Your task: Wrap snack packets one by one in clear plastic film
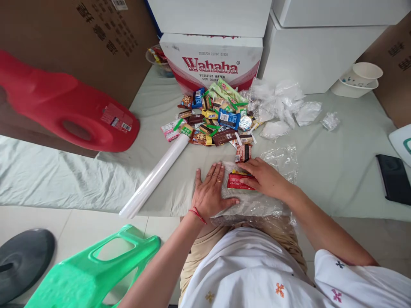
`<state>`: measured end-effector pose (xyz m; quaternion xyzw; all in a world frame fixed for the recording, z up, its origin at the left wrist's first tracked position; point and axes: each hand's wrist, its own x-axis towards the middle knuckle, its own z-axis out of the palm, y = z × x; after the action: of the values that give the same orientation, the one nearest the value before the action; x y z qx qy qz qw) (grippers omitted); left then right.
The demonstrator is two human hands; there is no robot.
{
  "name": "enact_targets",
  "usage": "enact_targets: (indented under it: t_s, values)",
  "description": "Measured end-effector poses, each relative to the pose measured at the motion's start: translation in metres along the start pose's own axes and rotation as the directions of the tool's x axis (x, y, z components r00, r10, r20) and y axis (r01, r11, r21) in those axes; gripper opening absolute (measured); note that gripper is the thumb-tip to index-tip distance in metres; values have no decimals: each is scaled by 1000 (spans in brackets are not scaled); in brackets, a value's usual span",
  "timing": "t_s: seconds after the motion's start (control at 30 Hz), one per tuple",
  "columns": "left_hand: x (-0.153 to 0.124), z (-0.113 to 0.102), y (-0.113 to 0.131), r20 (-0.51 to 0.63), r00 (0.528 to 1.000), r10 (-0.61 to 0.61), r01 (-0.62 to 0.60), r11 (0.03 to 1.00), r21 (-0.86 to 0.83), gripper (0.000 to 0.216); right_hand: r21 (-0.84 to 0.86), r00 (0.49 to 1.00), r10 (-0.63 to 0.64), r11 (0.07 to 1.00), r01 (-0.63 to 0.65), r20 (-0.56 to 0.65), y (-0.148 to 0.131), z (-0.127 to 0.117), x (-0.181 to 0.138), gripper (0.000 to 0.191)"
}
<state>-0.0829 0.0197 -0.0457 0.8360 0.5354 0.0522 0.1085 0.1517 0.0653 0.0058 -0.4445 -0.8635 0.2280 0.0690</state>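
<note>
A clear sheet of plastic film (284, 161) is spread at the front of the covered table. My left hand (209, 193) lies flat on the film's left side, fingers stretched and thumb apart. My right hand (268, 176) grips a red snack packet (236, 181) that rests on the film, with a bit of yellow wrapper showing behind it. Just beyond my right fingertips lies a brown snack packet (243, 153). Farther back is a heap of small wrapped snacks (218, 115) in several colours. A roll of plastic film (156, 177) slants toward the front edge on the left.
Crumpled clear plastic bundles (282, 105) lie right of the snacks, before white boxes (321, 55) and a Wahaha carton (212, 60). A red jug (70, 107) stands left. A black phone (393, 179) and paper bowls (356, 85) are right. A green stool (96, 265) stands below.
</note>
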Motion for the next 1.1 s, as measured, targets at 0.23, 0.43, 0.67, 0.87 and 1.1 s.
enact_targets:
  t_s: [0.23,0.43,0.67,0.87,1.1]
  values:
    - [1,3,0,-22,1000,8,-7,999,33,121,100,966,80,993,-57,-245,19,2,-23,40]
    - [-3,5,-4,-93,995,25,-25,1000,0,117,-96,975,-47,995,27,-217,33,-10,15,27]
    - [-8,13,-9,-251,954,-164,142,984,-103,74,-115,995,-14,993,2,-103,6,-30,24,25]
    - [-4,2,-4,-244,948,-203,178,977,-119,49,-227,995,-85,971,73,-46,-25,-12,-3,29]
    - [2,2,-11,-274,919,-283,197,933,-301,17,-360,984,-176,917,168,12,-31,33,-38,32]
